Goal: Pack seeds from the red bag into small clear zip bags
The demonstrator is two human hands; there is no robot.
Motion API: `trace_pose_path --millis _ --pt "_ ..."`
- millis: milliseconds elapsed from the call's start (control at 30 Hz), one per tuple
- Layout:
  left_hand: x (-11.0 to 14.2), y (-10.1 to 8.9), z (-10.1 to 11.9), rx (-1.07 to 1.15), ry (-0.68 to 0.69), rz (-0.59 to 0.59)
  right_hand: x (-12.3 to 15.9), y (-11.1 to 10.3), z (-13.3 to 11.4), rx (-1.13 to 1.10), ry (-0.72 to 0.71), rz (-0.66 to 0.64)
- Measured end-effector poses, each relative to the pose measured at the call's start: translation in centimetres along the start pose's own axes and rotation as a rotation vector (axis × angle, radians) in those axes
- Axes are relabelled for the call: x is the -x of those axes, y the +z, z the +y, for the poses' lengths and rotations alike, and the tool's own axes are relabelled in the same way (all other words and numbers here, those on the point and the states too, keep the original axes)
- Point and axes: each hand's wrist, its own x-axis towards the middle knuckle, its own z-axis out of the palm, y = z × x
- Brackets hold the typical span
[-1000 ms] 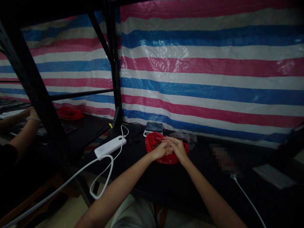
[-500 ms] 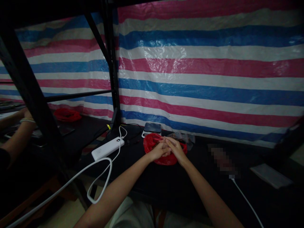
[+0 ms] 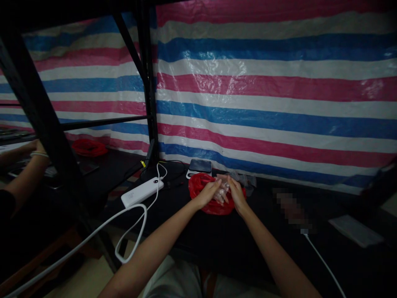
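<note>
Hands have drawn apart since the earlier view, when their fingers were clasped together. Now the left hand (image 3: 207, 194) and right hand (image 3: 237, 195) face each other with a narrow gap between the palms, low over a black table (image 3: 186, 236). In that gap is a small clear plastic piece (image 3: 223, 191). Its long axis seems to run roughly away from the person, tilted slightly, but it is too small and see-through to tell which way its ends point. The left fingers curve around it, and the right fingertips press against its far part, as if pinching it; their exact grip is hard to make out.

Under the hands lies a crumpled red plastic bag (image 3: 214, 210), open at the top, though its contents are hidden. Just behind it are clear plastic bags (image 3: 245, 179) and a black-topped kitchen scale (image 3: 200, 166). To the left sit a white power bank (image 3: 142, 192) and its looping white cable (image 3: 130, 210). A striped tarp (image 3: 273, 91) hangs behind a black metal shelf frame (image 3: 145, 82). Beyond the frame, a co-worker's hand (image 3: 39, 148) rests near a red coil (image 3: 89, 147).
</note>
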Motion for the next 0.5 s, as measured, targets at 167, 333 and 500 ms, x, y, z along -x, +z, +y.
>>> trace_pose_path --millis 167,333,500 --pt "0.07 0.25 -0.01 -0.007 0.08 0.09 0.26 0.0 -0.54 0.003 -0.006 0.009" --pt "0.0 0.11 0.24 -0.116 0.149 0.2 0.31 -0.1 -0.78 0.008 -0.03 0.056" --pt "0.06 -0.04 0.24 -0.194 0.184 0.194 0.07 -0.41 -0.74 -0.043 -0.062 0.074"
